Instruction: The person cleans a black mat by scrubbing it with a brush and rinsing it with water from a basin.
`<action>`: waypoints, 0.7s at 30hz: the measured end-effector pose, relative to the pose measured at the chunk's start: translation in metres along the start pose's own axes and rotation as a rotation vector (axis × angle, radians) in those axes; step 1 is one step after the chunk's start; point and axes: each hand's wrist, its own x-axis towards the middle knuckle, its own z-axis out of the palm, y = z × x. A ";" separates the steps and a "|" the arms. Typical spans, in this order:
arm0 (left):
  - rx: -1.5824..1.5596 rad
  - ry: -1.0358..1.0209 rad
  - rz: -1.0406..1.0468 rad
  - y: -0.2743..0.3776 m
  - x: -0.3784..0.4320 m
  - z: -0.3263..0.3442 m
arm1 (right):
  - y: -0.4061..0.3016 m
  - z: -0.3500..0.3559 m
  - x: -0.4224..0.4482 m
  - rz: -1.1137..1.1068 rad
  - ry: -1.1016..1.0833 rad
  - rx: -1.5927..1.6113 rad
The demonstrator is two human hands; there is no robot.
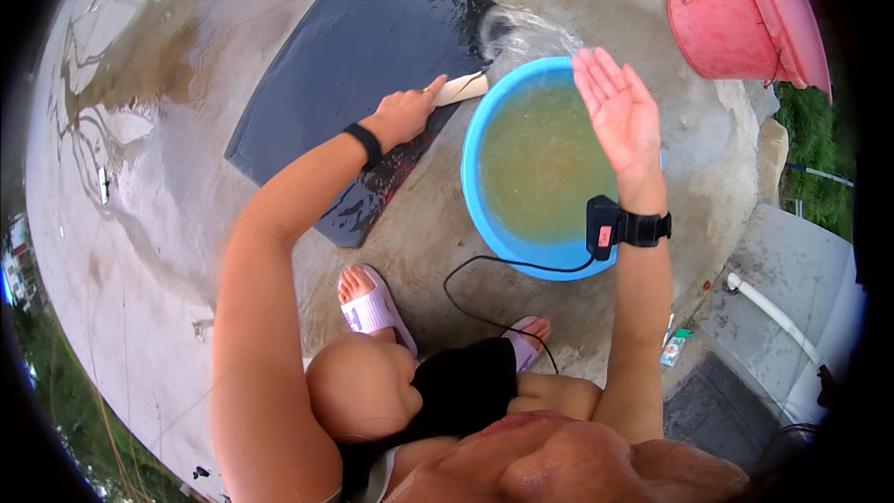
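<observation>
A pale, flat handled tool (pixel 461 89), likely a scrubbing brush, is gripped in my left hand (pixel 408 114). Its underside is hidden. Beneath it a dark, wet mat (pixel 349 49) lies flat on the concrete. My right hand (pixel 618 105) is held palm up with fingers stretched out, holding nothing, over the far right part of a blue basin (pixel 471 154). Cloudy yellowish-green water (pixel 545 161) fills much of the basin. A splash of water (pixel 527 28) spreads in the air or across the floor between my right fingertips and the mat's right corner.
A red bucket (pixel 719 21) stands at the far right. The concrete floor (pixel 174 223) is wet in patches. A black cable (pixel 454 293) runs from a device (pixel 604 227) on my right wrist. A white pipe (pixel 775 314) and small packets (pixel 674 346) are at the right.
</observation>
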 end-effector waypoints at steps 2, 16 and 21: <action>0.007 0.036 0.022 0.007 0.041 -0.006 | 0.005 -0.010 -0.010 0.011 0.044 -0.111; -0.228 0.203 -0.105 -0.009 0.162 -0.021 | 0.014 -0.104 -0.068 0.038 0.439 -0.444; -0.103 0.127 0.021 -0.001 0.147 -0.015 | 0.009 -0.130 -0.079 0.147 0.465 -0.571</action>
